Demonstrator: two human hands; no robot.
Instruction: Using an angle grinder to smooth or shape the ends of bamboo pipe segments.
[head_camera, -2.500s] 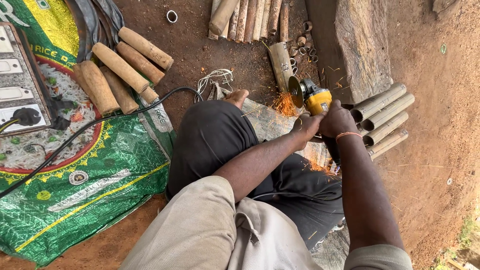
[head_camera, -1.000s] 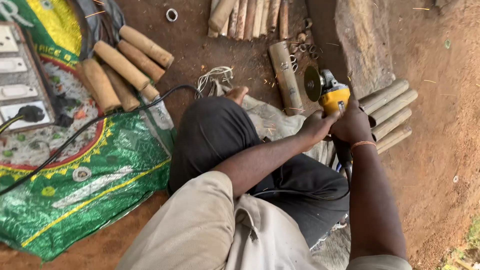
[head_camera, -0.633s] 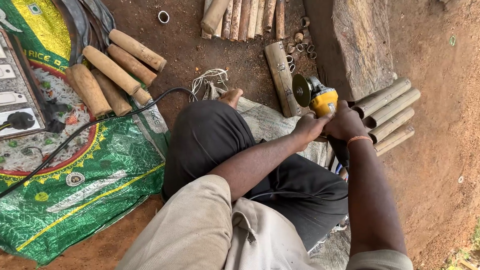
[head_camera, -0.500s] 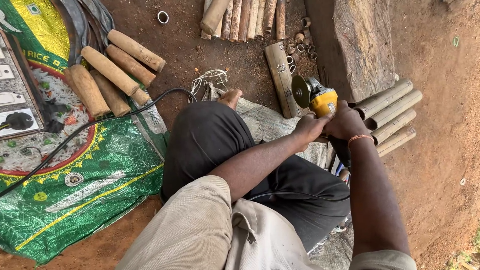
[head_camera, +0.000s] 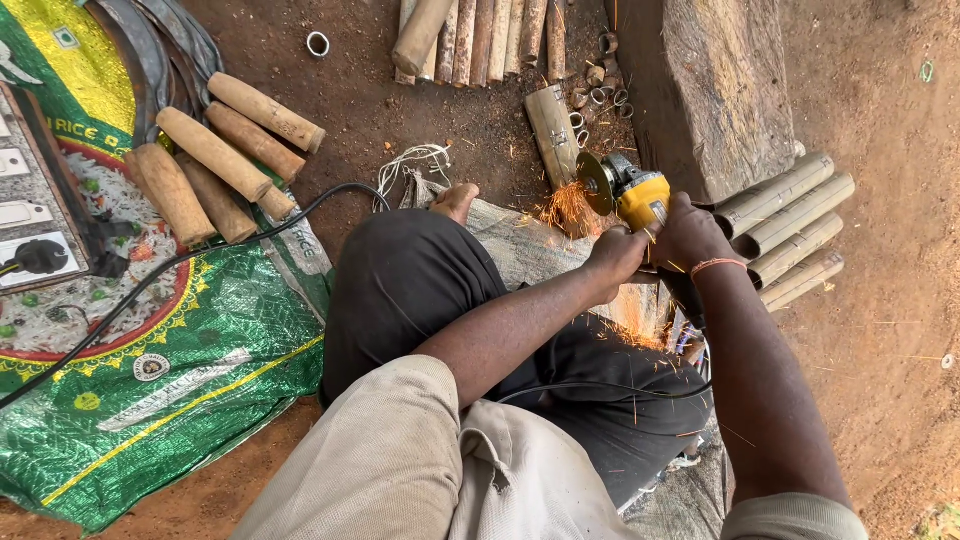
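Green woven sack (head_camera: 200, 370) flat on dirt, left — yellow stripe, red-ringed round label (head_camera: 100, 300).

Outdoor ground-level workshop, bare red earth floor (head_camera: 880, 300); cut bamboo lengths (head_camera: 785, 215) stacked beside a rough timber block (head_camera: 715, 90); rounded wooden pieces (head_camera: 215, 160) on a green woven sack (head_camera: 180, 370); angle grinder (head_camera: 625, 190) throwing sparks; power strip (head_camera: 30, 225) with black cable (head_camera: 200, 255) across the ground.

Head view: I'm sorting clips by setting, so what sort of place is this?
Probably an outdoor ground-level workshop: bare earth, bamboo lengths stacked beside a log, and a yellow grinder throwing sparks in both hands.
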